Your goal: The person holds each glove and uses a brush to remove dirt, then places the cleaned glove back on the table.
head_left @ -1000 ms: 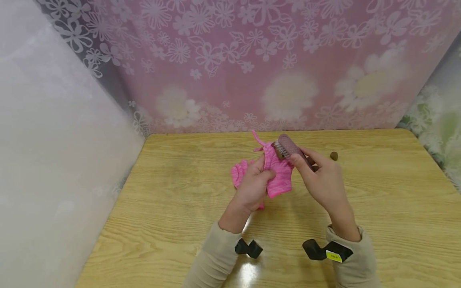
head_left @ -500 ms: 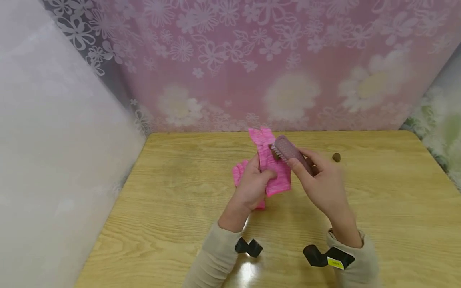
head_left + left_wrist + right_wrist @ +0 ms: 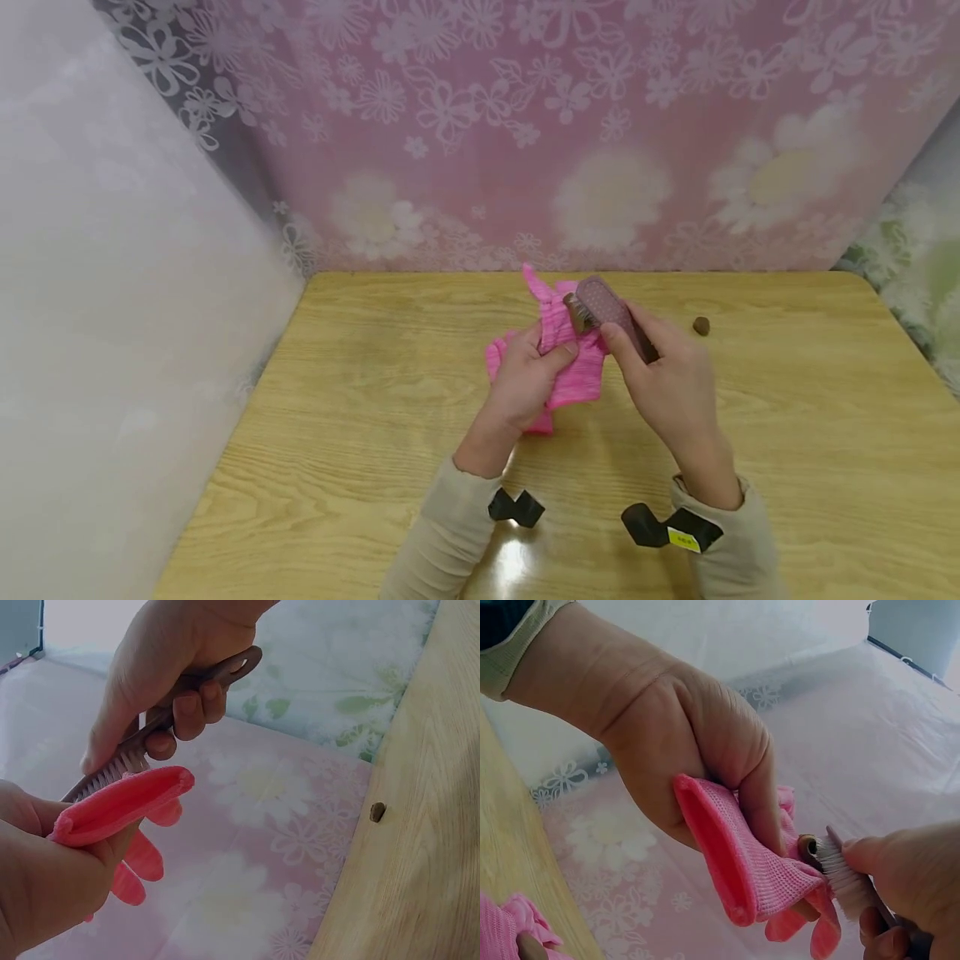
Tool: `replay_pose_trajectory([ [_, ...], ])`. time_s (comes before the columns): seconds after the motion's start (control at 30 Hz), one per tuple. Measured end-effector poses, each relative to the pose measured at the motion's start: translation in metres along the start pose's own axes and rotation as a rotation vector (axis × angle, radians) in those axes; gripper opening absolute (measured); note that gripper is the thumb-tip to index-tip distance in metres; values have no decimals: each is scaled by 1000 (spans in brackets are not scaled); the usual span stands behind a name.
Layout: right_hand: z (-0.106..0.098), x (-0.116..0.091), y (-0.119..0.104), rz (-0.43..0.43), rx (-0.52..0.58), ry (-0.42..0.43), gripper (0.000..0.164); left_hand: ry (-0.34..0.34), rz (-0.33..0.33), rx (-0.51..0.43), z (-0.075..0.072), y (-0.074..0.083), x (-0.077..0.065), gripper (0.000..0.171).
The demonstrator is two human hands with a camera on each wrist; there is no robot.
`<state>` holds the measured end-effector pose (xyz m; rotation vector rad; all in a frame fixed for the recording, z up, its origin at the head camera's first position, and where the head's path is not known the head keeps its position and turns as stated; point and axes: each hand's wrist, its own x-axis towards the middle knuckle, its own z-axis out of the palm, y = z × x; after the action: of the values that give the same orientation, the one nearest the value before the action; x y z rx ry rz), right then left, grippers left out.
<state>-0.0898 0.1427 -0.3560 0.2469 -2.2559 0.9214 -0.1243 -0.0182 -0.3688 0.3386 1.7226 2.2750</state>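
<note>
In the head view my left hand (image 3: 522,382) grips a pink knit glove (image 3: 579,382) above the table, thumb across its front. The open pink cuff (image 3: 124,804) faces the left wrist camera, and the glove's fingers hang loosely beyond the hand. My right hand (image 3: 670,385) holds a mauve brush (image 3: 602,302) by its handle, with the pale bristles (image 3: 845,881) against the glove. Between bristles and glove shows a small brown lump (image 3: 808,846), partly hidden. A second pink glove (image 3: 540,423) lies on the table, mostly hidden under the left hand.
Another small brown lump (image 3: 701,326) lies on the wooden table (image 3: 360,400), right of the hands. A pink floral curtain (image 3: 480,183) stands along the table's back edge. In the right wrist view a brown lump (image 3: 531,947) sits on the lying glove.
The held glove's fingers stretched up half a second ago and now flop apart, one to the left. The brush has shifted slightly against the glove. Both hands keep their hold.
</note>
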Motion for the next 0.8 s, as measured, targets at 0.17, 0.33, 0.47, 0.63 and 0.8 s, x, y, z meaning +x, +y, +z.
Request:
replay_pose_trajectory([
  [0.17, 0, 1, 3, 37, 18, 16, 36, -12, 10, 77, 1, 2, -1, 35],
  [0.33, -3, 4, 6, 127, 83, 9, 35, -7, -43, -52, 3, 0, 0, 36],
  [0.47, -10, 6, 7, 187, 140, 15, 35, 31, -70, -162, 2, 0, 1, 34],
  [0.63, -6, 3, -1, 57, 123, -23, 37, 76, 10, -144, 1, -1, 3, 35],
  [0.8, 9, -2, -7, -38, 34, -19, 44, 54, 44, -51, 1, -3, 2, 39],
])
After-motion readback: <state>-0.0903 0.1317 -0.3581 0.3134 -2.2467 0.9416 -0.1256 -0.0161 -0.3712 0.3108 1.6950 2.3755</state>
